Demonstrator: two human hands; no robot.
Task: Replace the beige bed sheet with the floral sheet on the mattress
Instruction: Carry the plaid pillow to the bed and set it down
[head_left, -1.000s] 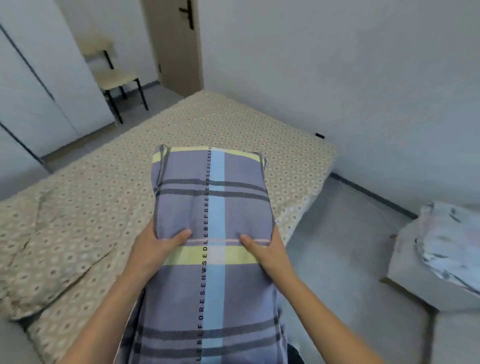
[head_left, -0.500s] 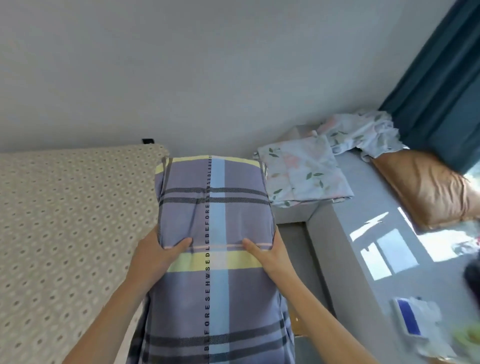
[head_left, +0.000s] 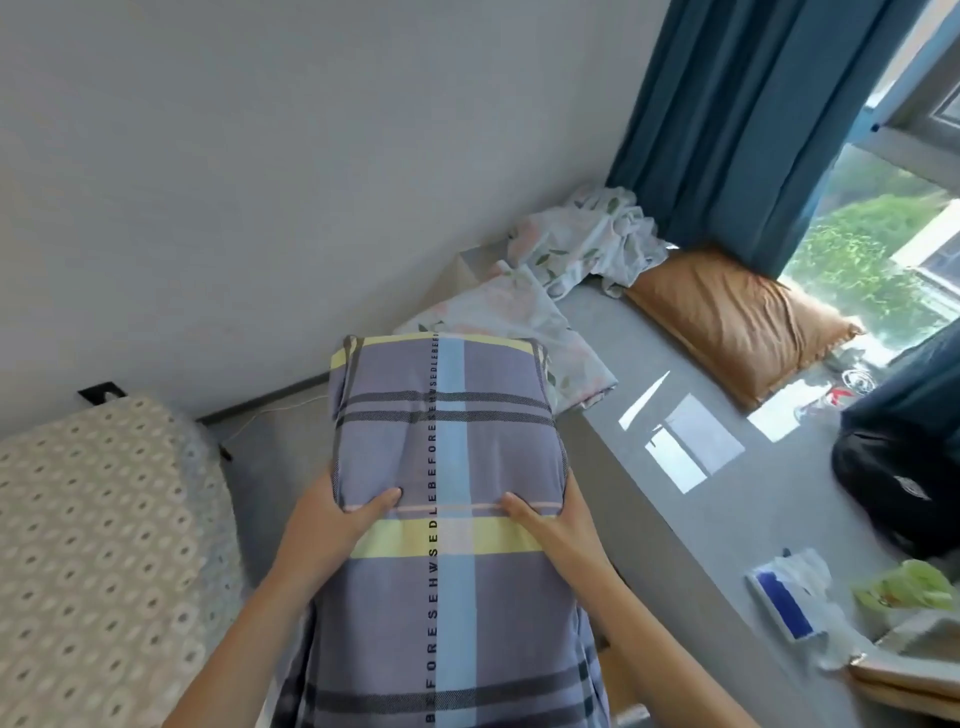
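I carry a purple plaid pillow in front of me, off the bed. My left hand grips its left side and my right hand grips its right side, thumbs on top. The beige patterned sheet still covers the mattress at the lower left. The floral sheet lies folded on the grey window ledge just past the pillow, with more floral fabric crumpled behind it.
An orange pillow lies on the ledge by the window. A black bag, a blue-and-white packet and a green item sit at the ledge's right end. Blue curtains hang behind. Grey floor separates bed and ledge.
I have turned right with the pillow, away from the bed. The ledge with the floral sheet and orange pillow has come into view; both hands keep their hold.
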